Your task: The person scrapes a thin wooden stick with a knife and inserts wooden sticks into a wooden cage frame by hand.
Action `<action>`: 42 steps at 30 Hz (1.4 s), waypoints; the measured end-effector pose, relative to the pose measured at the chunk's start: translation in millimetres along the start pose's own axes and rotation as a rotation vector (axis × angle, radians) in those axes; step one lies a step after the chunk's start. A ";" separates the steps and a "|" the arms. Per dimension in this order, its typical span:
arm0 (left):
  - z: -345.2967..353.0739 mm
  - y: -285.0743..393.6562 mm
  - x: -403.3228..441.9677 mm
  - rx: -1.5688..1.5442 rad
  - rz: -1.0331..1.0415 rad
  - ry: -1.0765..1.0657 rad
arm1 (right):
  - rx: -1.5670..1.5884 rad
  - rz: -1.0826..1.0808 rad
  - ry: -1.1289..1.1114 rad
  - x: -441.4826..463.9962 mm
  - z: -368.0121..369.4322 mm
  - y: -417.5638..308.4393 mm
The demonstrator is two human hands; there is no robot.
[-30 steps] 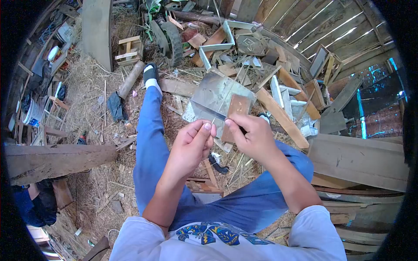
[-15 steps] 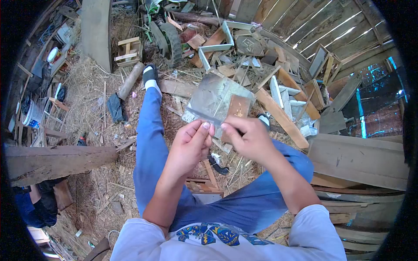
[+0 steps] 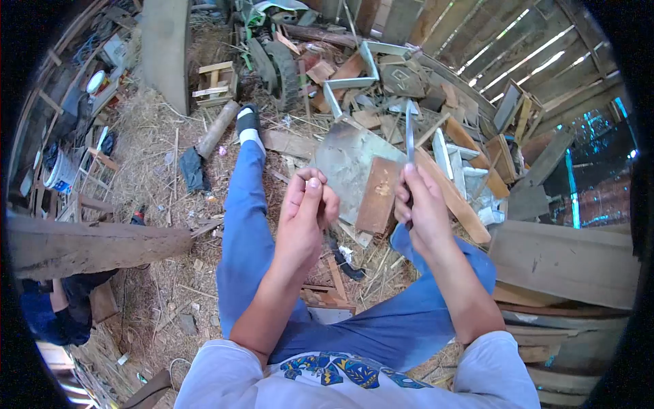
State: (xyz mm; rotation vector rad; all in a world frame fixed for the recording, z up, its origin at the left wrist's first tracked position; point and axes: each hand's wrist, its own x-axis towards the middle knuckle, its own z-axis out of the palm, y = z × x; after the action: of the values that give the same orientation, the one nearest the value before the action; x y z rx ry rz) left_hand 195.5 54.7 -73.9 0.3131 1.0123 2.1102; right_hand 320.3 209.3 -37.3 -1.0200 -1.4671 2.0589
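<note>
grey, slender and straight, the metal knife blade (image 3: 409,131) points away from the body; the right hand (image 3: 424,206) is wrapped closed round its near end, apparently to leave the edge clear of the fingers. the bare left hand (image 3: 306,208) is curled up, thumb against forefinger; i cannot tell whether it pinches anything. ahead, a brown rectangular wooden block (image 3: 379,194) overlaps the right edge of a flat grey worn panel (image 3: 342,153). open air separates the hands, with blue-trousered legs (image 3: 244,211) spread either side.
</note>
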 end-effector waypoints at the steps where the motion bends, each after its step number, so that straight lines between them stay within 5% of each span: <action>1: -2.3 -4.1 5.5 -0.048 0.075 -0.036 | 0.016 0.042 -0.001 -2.2 4.4 6.9; 15: -8.4 -17.9 9.9 -0.177 0.151 0.025 | -0.023 0.120 -0.127 -31.3 26.6 27.7; 18: -13.3 -13.4 14.6 -0.082 0.172 0.028 | -0.063 -0.033 -0.073 -21.4 18.5 26.8; 20: -18.8 -8.0 19.4 0.322 0.469 0.378 | -0.209 -0.110 -0.065 -15.1 7.3 21.9; 21: -22.0 -1.7 22.5 0.316 0.462 0.373 | -0.228 -0.041 -0.074 -15.7 0.9 13.5; 23: -26.6 17.6 26.0 1.019 0.947 0.448 | -0.284 -0.091 -0.080 -13.9 -5.7 11.9; 24: -26.4 28.5 23.4 1.011 0.940 0.445 | -0.335 -0.139 -0.097 -13.2 -8.7 11.1; 26: -22.1 48.5 17.2 1.668 0.916 0.116 | -0.391 -0.130 -0.101 -11.7 -15.4 4.0; 27: -16.6 47.1 15.4 1.701 0.867 0.093 | -0.435 -0.167 -0.082 -11.7 -17.2 -1.5; 28: -23.4 46.2 15.6 1.695 0.865 0.096 | -0.478 -0.205 -0.065 -10.7 -19.8 -6.2; 30: -41.0 42.7 18.1 1.617 0.438 -0.266 | -0.473 -0.185 -0.033 -4.0 -32.6 -9.0; 32: -43.3 29.3 17.9 1.501 0.605 -0.289 | -0.490 -0.277 0.037 3.0 -43.3 -10.2; 34: -37.0 26.4 13.8 1.326 0.243 -0.346 | -0.542 -0.367 0.053 5.5 -47.9 -13.4; 37: -30.5 23.4 12.0 1.153 0.203 -0.309 | -0.773 -0.592 0.343 2.7 -43.9 -29.2; 42: -23.1 -0.6 9.2 0.599 0.076 -0.167 | -0.858 -0.556 0.165 -7.0 -33.5 -21.5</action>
State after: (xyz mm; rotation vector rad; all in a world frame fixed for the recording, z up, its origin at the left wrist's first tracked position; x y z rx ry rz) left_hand 177.8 48.6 -90.5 0.8154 1.5319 1.7639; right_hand 348.5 233.3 -21.0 -0.8668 -2.2716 0.9247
